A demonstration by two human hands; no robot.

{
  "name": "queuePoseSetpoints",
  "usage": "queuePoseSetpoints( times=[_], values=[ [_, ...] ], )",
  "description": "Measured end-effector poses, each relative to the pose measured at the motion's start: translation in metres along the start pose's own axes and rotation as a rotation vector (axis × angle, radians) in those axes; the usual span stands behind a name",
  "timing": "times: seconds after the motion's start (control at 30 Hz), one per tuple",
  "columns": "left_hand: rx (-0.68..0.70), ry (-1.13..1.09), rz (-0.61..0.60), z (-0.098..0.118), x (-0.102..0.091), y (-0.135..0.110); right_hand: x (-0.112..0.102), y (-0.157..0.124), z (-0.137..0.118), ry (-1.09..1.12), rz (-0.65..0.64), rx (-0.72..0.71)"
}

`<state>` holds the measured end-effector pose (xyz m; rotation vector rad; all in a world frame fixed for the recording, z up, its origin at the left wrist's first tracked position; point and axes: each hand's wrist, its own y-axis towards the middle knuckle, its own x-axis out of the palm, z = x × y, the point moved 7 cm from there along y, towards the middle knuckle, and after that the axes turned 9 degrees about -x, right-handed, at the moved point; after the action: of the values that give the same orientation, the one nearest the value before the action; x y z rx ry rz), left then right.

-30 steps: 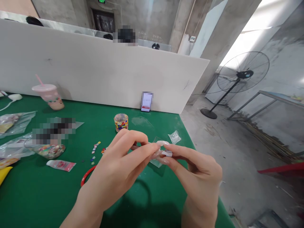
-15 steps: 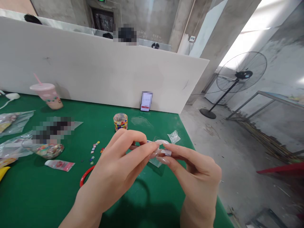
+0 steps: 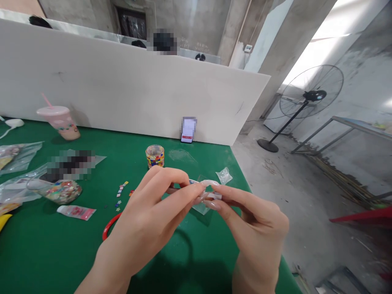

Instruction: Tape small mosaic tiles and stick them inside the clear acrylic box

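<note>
My left hand [image 3: 153, 220] and my right hand [image 3: 254, 228] meet fingertip to fingertip above the green table [image 3: 45, 253]. Both pinch a small clear plastic piece [image 3: 208, 188] between thumb and fingers; I cannot make out exactly what it is. A small clear bag [image 3: 200, 207] lies on the table just under the fingertips. A red ring [image 3: 110, 225] lies partly hidden behind my left hand.
A small jar covered in coloured tiles [image 3: 155, 155], loose tiny tiles [image 3: 122, 190], a glue tube [image 3: 76, 212], a bowl of coloured bits [image 3: 61, 192], plastic bags [image 3: 15, 153], a pink cup [image 3: 61, 121] and a phone [image 3: 188, 130] leaning on the white board. The table edge drops off at right; a fan [image 3: 309, 96] stands beyond.
Both hands stay pinched together on the small piece; the fingers shift only slightly. The view has drifted a little.
</note>
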<state>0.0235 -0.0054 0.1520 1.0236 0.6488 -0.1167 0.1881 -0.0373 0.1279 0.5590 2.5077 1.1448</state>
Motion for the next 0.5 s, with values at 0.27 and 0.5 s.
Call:
queuePoseSetpoints(
  times=[0.27,0.5],
  values=[
    [0.019,-0.001,-0.018,0.0018,0.0017,-0.0005,-0.0011,0.0011,-0.0017,-0.034,0.007,-0.011],
    [0.025,0.006,-0.021,0.0035,0.0023,-0.0002,-0.0009,0.0048,-0.004,0.008,0.001,-0.045]
  ],
)
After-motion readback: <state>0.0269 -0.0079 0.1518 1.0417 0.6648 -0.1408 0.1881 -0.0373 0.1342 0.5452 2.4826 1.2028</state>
